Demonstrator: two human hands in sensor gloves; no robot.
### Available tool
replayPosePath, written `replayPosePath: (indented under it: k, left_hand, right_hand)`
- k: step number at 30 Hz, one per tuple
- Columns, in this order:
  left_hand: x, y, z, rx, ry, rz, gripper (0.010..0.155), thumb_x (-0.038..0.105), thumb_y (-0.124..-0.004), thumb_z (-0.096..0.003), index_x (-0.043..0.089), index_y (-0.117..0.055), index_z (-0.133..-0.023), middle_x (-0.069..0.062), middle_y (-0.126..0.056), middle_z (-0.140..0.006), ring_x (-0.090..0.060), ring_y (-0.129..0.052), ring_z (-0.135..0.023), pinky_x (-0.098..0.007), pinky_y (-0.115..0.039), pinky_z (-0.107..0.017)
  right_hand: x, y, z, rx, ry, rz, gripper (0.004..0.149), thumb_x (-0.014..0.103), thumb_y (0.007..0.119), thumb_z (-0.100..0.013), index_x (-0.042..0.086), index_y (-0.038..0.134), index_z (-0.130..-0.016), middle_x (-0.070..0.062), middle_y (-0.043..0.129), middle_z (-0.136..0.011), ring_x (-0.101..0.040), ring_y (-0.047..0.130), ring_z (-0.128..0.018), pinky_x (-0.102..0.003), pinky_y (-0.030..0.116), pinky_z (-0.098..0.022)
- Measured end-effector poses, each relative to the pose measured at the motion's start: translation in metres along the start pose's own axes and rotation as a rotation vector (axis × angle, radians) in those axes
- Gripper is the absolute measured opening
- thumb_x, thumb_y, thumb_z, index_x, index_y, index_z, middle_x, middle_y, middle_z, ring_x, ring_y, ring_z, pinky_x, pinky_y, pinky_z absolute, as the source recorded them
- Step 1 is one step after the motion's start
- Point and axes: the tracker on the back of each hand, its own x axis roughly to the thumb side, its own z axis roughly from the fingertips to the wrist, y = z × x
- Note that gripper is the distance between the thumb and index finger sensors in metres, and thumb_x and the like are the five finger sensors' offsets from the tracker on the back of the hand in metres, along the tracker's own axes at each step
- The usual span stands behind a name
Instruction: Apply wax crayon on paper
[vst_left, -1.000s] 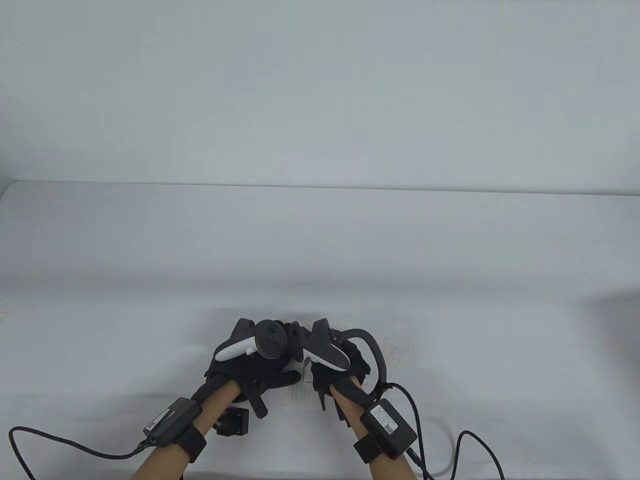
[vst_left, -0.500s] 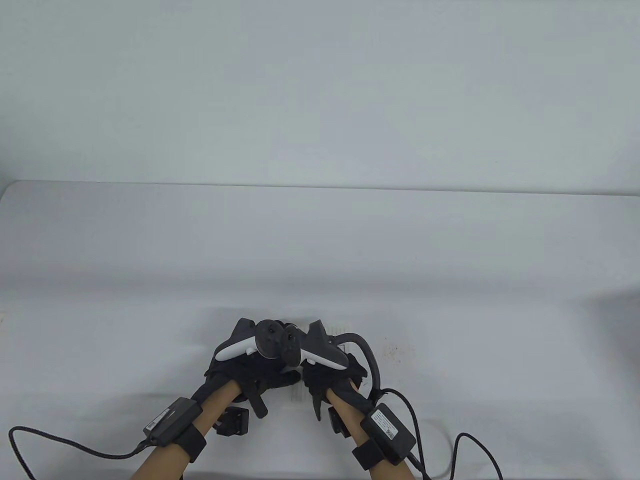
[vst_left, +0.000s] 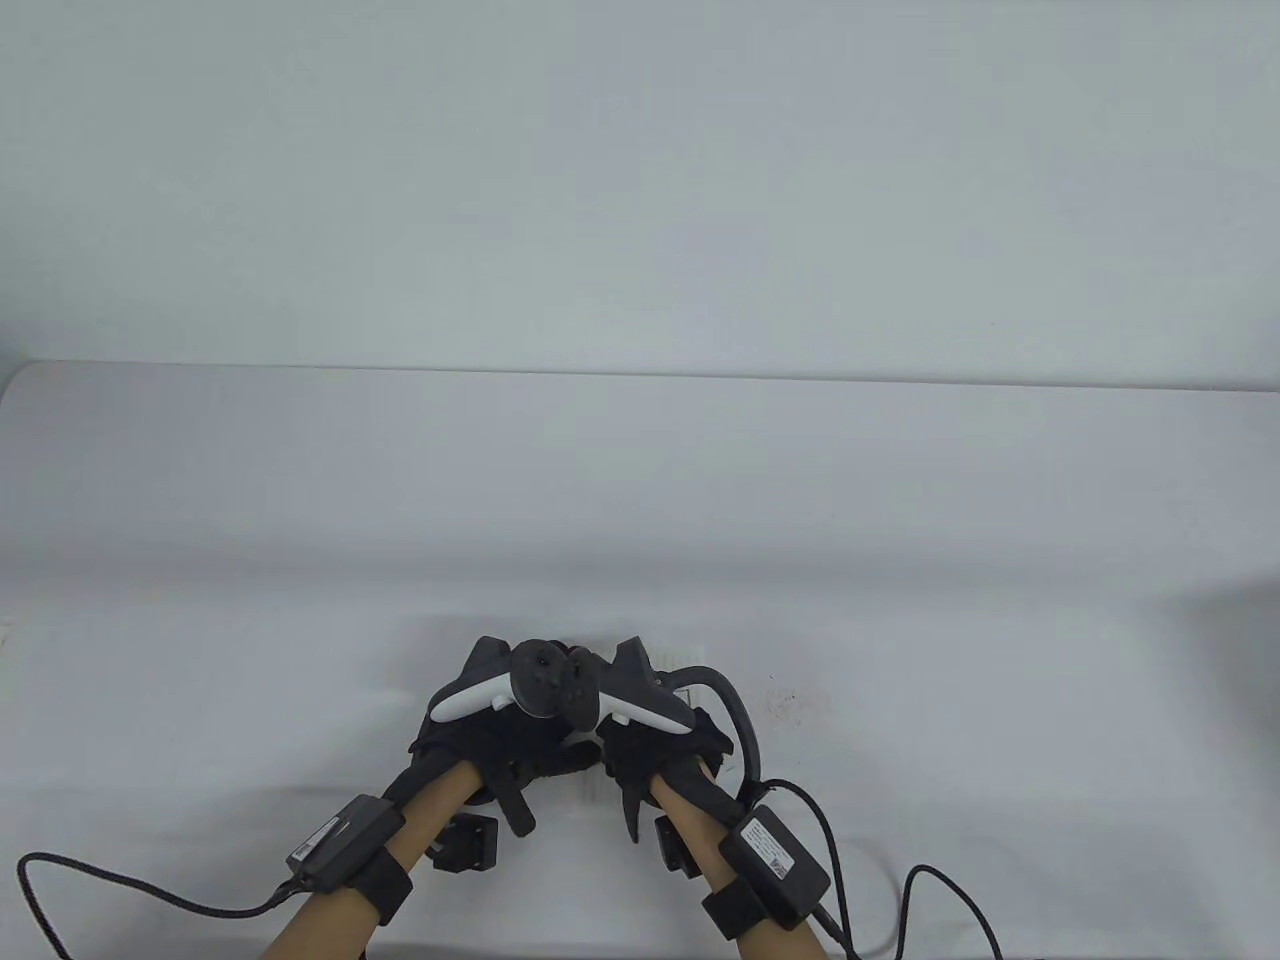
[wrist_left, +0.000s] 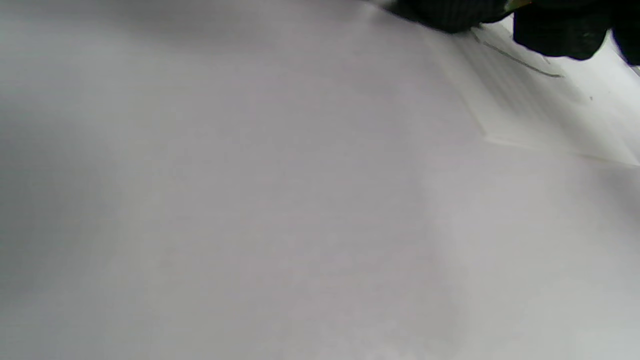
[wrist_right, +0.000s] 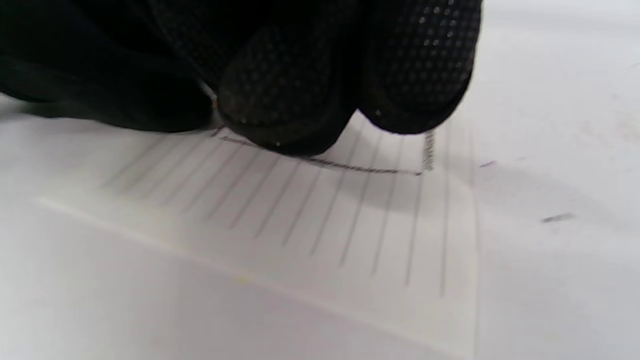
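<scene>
A lined sheet of paper (vst_left: 597, 790) lies on the white table under both hands. My left hand (vst_left: 530, 745) rests on its left part with the fingers spread. My right hand (vst_left: 650, 745) sits right beside it with the fingers curled. In the right wrist view its fingertips (wrist_right: 280, 105) press down on the paper (wrist_right: 350, 225). A dark crayon line (wrist_right: 350, 166) runs out from under them to a short upright stroke. The crayon is almost wholly hidden; a yellow-green sliver (wrist_left: 516, 5) shows between dark fingers in the left wrist view.
Small reddish specks (vst_left: 785, 700) and a stray dark mark (wrist_right: 557, 217) lie on the table to the right of the paper. Cables (vst_left: 940, 880) trail from both wrists along the front edge. The table's far edge (vst_left: 640, 372) is well behind the hands.
My right hand has slid left across the paper until it almost touches my left hand. The left hand has stayed in place.
</scene>
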Motion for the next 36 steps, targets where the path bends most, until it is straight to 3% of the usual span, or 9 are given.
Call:
replayPosePath:
  k: [4, 7, 12, 18, 21, 25, 27, 32, 36]
  left_hand:
    - [0.000, 0.000, 0.000, 0.000, -0.001, 0.001, 0.078, 0.056, -0.052, -0.0571, 0.045, 0.009, -0.104, 0.021, 0.023, -0.109, -0.011, 0.030, -0.103, -0.049, 0.023, -0.069]
    - [0.000, 0.000, 0.000, 0.000, -0.002, 0.002, 0.078, 0.056, -0.052, -0.0570, 0.045, 0.009, -0.104, 0.021, 0.023, -0.109, -0.011, 0.030, -0.102, -0.049, 0.024, -0.069]
    - [0.000, 0.000, 0.000, -0.001, -0.002, 0.001, 0.078, 0.056, -0.052, -0.0567, 0.045, 0.009, -0.104, 0.021, 0.023, -0.109, -0.011, 0.030, -0.102, -0.049, 0.024, -0.069]
    - [0.000, 0.000, -0.001, 0.002, -0.002, 0.002, 0.078, 0.056, -0.052, -0.0570, 0.045, 0.009, -0.104, 0.021, 0.023, -0.110, -0.010, 0.030, -0.103, -0.049, 0.023, -0.069]
    - [0.000, 0.000, 0.000, 0.000, -0.002, 0.002, 0.078, 0.056, -0.052, -0.0570, 0.045, 0.009, -0.104, 0.021, 0.023, -0.109, -0.010, 0.030, -0.102, -0.049, 0.024, -0.069]
    - [0.000, 0.000, 0.000, 0.001, -0.002, 0.003, 0.078, 0.056, -0.052, -0.0569, 0.045, 0.009, -0.104, 0.021, 0.023, -0.109, -0.010, 0.030, -0.103, -0.049, 0.024, -0.069]
    - [0.000, 0.000, 0.000, 0.002, -0.002, 0.002, 0.078, 0.056, -0.052, -0.0569, 0.045, 0.009, -0.104, 0.021, 0.023, -0.110, -0.010, 0.030, -0.103, -0.049, 0.024, -0.069]
    - [0.000, 0.000, 0.000, 0.004, -0.002, 0.004, 0.078, 0.056, -0.052, -0.0570, 0.044, 0.009, -0.104, 0.021, 0.023, -0.110, -0.011, 0.030, -0.103, -0.049, 0.023, -0.069]
    - [0.000, 0.000, 0.000, 0.002, -0.002, 0.003, 0.078, 0.056, -0.052, -0.0570, 0.045, 0.009, -0.104, 0.021, 0.023, -0.110, -0.011, 0.030, -0.103, -0.049, 0.023, -0.069]
  right_hand:
    - [-0.026, -0.002, -0.013, -0.176, 0.177, 0.042, 0.037, 0.027, 0.078, -0.052, 0.018, 0.082, -0.087, -0.011, 0.096, -0.066, -0.003, 0.096, -0.034, -0.029, 0.087, -0.033]
    - [-0.021, 0.000, -0.008, -0.231, 0.154, 0.101, 0.037, 0.028, 0.078, -0.051, 0.017, 0.083, -0.087, -0.011, 0.097, -0.064, -0.002, 0.097, -0.033, -0.028, 0.088, -0.032]
    - [0.001, 0.004, 0.003, 0.065, -0.120, -0.077, 0.040, 0.027, 0.078, -0.053, 0.012, 0.078, -0.090, -0.012, 0.095, -0.066, -0.004, 0.097, -0.034, -0.030, 0.087, -0.033]
    - [-0.030, -0.001, -0.016, -0.197, 0.204, 0.100, 0.037, 0.028, 0.078, -0.051, 0.018, 0.082, -0.087, -0.011, 0.096, -0.065, -0.003, 0.095, -0.033, -0.029, 0.087, -0.032]
    - [-0.028, 0.001, -0.011, -0.244, 0.165, 0.110, 0.037, 0.028, 0.079, -0.051, 0.017, 0.083, -0.086, -0.010, 0.097, -0.064, -0.002, 0.096, -0.033, -0.028, 0.087, -0.031]
    - [-0.008, 0.004, 0.002, 0.012, -0.062, -0.009, 0.039, 0.028, 0.078, -0.052, 0.016, 0.079, -0.089, -0.011, 0.095, -0.066, -0.004, 0.096, -0.034, -0.029, 0.087, -0.033]
    - [-0.006, 0.007, 0.004, 0.050, -0.109, -0.055, 0.040, 0.028, 0.078, -0.052, 0.014, 0.078, -0.090, -0.011, 0.095, -0.066, -0.004, 0.096, -0.035, -0.030, 0.086, -0.033]
    - [-0.038, 0.002, -0.012, -0.172, 0.185, 0.062, 0.037, 0.029, 0.078, -0.052, 0.018, 0.081, -0.087, -0.010, 0.095, -0.066, -0.003, 0.095, -0.034, -0.029, 0.087, -0.032]
    - [-0.035, 0.005, -0.008, -0.240, 0.154, 0.102, 0.038, 0.029, 0.078, -0.051, 0.017, 0.082, -0.087, -0.010, 0.096, -0.064, -0.002, 0.096, -0.033, -0.028, 0.087, -0.031]
